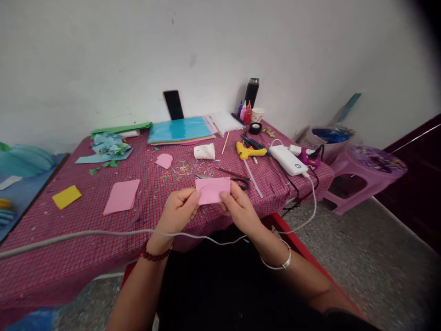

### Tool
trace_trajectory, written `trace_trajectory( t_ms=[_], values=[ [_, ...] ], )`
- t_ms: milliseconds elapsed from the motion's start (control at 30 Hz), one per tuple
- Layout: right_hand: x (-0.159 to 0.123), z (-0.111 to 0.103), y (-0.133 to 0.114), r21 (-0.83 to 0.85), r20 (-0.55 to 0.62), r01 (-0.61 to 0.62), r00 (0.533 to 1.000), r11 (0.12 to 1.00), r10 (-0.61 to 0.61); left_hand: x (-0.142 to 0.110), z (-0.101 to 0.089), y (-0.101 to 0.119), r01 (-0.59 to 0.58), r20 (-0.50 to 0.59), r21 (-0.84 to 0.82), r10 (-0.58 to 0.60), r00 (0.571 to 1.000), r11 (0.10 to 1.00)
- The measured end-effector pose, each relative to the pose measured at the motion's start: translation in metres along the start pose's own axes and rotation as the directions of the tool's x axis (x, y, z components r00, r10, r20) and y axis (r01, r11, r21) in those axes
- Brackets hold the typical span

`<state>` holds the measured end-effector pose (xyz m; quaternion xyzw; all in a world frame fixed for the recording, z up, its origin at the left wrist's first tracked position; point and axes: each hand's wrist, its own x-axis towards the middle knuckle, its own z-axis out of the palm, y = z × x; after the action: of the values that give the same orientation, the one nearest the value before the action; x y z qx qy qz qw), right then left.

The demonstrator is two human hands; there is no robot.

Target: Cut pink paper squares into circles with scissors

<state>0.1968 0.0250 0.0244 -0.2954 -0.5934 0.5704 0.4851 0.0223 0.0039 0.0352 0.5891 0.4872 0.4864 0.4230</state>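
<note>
Between my two hands I hold up a small rectangle of pink paper [212, 190]. My left hand [179, 208] pinches its left edge, thumb toward me. The lower right corner is gripped by my right hand [240, 209], with the thumb on the front and fingers behind. Scissors [243, 184] lie on the table just behind the paper, partly hidden by it. Farther left rest a larger pink paper sheet [121, 196] and a cut pink piece [164, 161] with a rounded outline. Coloured paper scraps [182, 171] are scattered beyond my hands.
A white cable [213, 240] crosses in front of my wrists. On the checked tablecloth [93, 220] are a yellow paper [67, 196], a paper cup [204, 151] on its side, a yellow glue gun [251, 151] and a white power bank [288, 160]. A phone [173, 105] leans on the wall.
</note>
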Motion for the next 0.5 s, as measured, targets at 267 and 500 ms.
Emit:
trace_trajectory(
  t_ms=[267, 500],
  values=[
    [0.008, 0.004, 0.001, 0.27, -0.037, -0.082, 0.995, 0.959, 0.096, 0.001, 0.011, -0.019, -0.104, 0.028, -0.184, 0.111, 0.993, 0.977],
    [0.008, 0.004, -0.001, 0.204, -0.033, -0.032, 0.999, 0.978, 0.039, 0.0, 0.015, -0.022, -0.099, -0.04, -0.158, 0.094, 0.995, 0.983]
  ],
)
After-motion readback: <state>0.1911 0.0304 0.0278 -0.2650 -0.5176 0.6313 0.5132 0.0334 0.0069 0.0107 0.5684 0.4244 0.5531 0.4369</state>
